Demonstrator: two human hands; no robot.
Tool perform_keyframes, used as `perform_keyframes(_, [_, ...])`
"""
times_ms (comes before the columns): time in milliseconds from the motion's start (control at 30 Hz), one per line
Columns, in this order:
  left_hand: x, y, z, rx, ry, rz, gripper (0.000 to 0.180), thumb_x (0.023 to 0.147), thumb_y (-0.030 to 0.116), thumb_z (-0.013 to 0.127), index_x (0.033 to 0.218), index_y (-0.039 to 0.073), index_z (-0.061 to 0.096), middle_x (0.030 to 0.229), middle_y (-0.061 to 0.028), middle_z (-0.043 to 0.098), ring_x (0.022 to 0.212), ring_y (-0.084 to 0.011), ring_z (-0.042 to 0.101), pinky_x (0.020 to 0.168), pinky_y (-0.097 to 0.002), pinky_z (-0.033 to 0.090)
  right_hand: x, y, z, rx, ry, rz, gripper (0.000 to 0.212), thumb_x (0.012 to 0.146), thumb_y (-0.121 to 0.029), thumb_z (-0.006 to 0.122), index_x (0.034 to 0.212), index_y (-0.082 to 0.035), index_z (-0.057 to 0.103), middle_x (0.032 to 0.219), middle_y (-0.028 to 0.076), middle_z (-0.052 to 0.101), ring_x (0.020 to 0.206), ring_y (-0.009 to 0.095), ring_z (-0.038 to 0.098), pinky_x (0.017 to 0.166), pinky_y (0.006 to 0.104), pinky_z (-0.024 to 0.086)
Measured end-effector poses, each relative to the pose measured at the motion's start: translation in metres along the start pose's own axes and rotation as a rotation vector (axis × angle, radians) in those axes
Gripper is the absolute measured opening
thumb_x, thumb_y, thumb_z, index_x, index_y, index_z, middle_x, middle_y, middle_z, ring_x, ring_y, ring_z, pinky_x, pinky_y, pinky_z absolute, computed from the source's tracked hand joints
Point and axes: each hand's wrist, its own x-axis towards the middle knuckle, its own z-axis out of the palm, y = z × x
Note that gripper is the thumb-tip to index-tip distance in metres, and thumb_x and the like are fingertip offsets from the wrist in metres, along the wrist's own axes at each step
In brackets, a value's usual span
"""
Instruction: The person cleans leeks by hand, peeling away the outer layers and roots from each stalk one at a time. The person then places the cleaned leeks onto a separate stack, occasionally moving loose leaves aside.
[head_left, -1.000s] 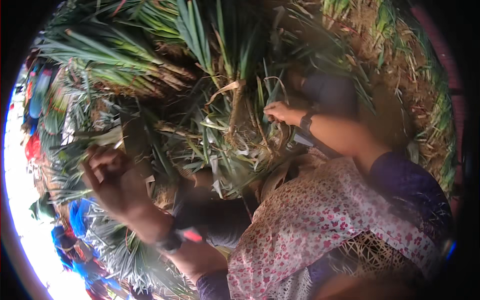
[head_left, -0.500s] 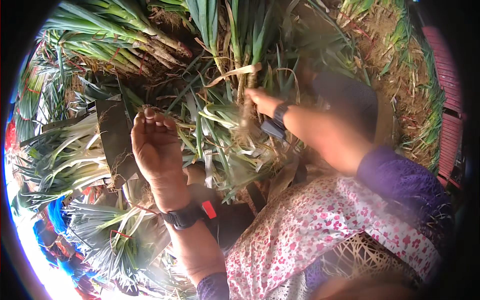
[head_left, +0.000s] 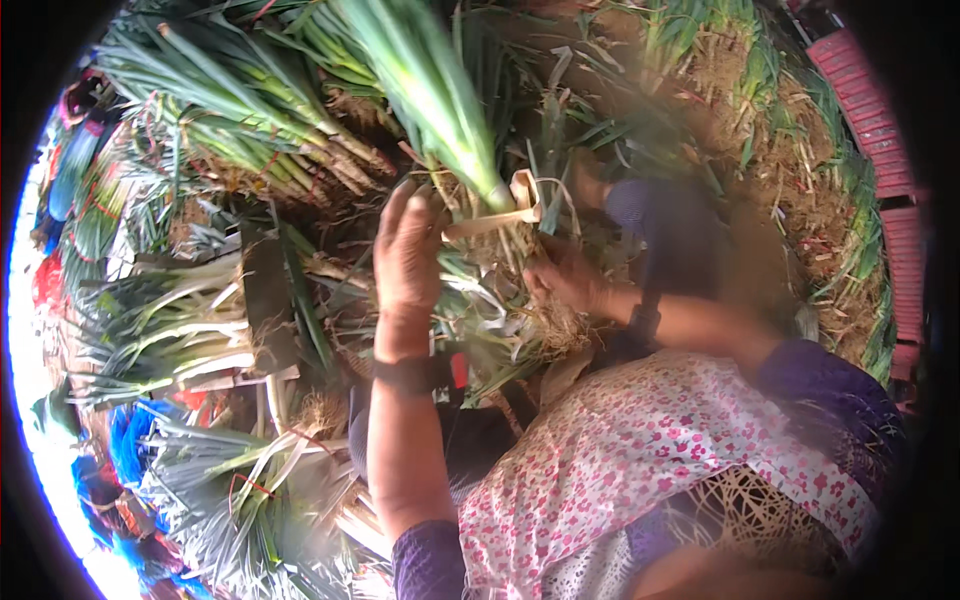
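Note:
A leek (head_left: 430, 95) with long green leaves slants up and away in front of me, partly blurred. Dry, papery outer leaves hang around its lower stalk. My right hand (head_left: 570, 282) is closed round that lower end, just above a tangle of pale roots (head_left: 558, 335). To the left of the stalk, my left hand (head_left: 408, 250) is raised with fingers stretched upward and nothing in it. Loose leaves and peelings lie between and beneath my hands.
Tied leek bundles (head_left: 270, 110) lie at the far left. Cleaned white-stemmed leeks (head_left: 185, 320) rest against a dark board (head_left: 268, 300) on the left, above another bundle (head_left: 245, 490). Bare soil (head_left: 790, 200) and a red slatted strip (head_left: 870, 110) are at the right.
My right hand has drawn the leek nearer, its roots now closer to my lap. My left hand has moved right toward the stalk, and the view has shifted slightly.

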Motion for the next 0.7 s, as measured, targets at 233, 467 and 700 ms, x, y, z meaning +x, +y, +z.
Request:
perform_keyframes(233, [-0.01, 0.023, -0.003, -0.075, 0.121, -0.068, 0.043, 0.079, 0.039, 0.063, 0.102, 0.004, 0.054, 0.084, -0.0083, 0.06, 0.074, -0.0196, 0.057, 0.069, -0.033, 0.048, 0.021, -0.027, 0.069, -0.099, -0.245, -0.215, 0.07, 0.081, -0.044, 0.06, 0.128, 0.002, 0.037, 0.113, 0.016, 0.053, 0.104, 0.021, 0.05, 0.09, 0.031, 0.039])
perform_keyframes(467, [-0.01, 0.023, -0.031, 0.035, -0.058, -0.029, 0.05, 0.078, 0.032, 0.062, 0.115, 0.0, 0.049, 0.102, -0.0118, 0.058, 0.092, -0.0232, 0.058, 0.084, -0.0356, 0.046, 0.078, -0.084, 0.088, 0.062, -0.378, -0.243, 0.047, 0.078, -0.027, 0.069, 0.111, 0.002, 0.054, 0.105, 0.011, 0.059, 0.096, 0.018, 0.055, 0.091, 0.0282, 0.043])
perform_keyframes(700, [-0.012, 0.031, -0.025, -0.127, -0.049, 0.066, 0.045, 0.088, 0.027, 0.053, 0.123, 0.001, 0.043, 0.116, -0.0114, 0.053, 0.104, -0.0241, 0.052, 0.094, -0.0376, 0.04, 0.072, -0.062, 0.102, -0.392, 0.067, -0.52, 0.039, 0.086, -0.035, 0.058, 0.104, -0.001, 0.056, 0.087, 0.008, 0.062, 0.08, 0.015, 0.056, 0.074, 0.0292, 0.046])
